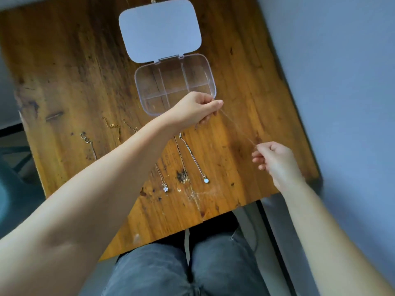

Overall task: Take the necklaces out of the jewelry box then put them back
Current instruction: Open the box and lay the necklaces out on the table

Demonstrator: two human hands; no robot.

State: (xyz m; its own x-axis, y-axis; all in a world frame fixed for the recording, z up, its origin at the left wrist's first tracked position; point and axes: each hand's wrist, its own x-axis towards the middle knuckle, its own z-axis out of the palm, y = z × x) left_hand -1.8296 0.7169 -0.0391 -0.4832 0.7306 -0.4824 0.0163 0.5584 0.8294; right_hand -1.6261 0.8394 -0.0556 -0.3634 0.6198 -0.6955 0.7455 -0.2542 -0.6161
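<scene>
A clear plastic jewelry box [210, 70] with several empty compartments lies open on the wooden table, its white lid [160, 28] flat behind it. My left hand [196, 108] pinches one end of a thin necklace chain [237, 127] just in front of the box. My right hand [275, 161] pinches the other end, lower right, so the chain is stretched taut above the table. Several other necklaces lie in a row on the table: one with a round white pendant [206, 180], one with a flower pendant [165, 189], and gold chains [111, 124] further left.
The wooden table [74, 71] has its near edge above my knees in grey jeans [192, 270] and its right edge close to a pale wall [342, 82]. A dark chair [12, 167] stands at the left.
</scene>
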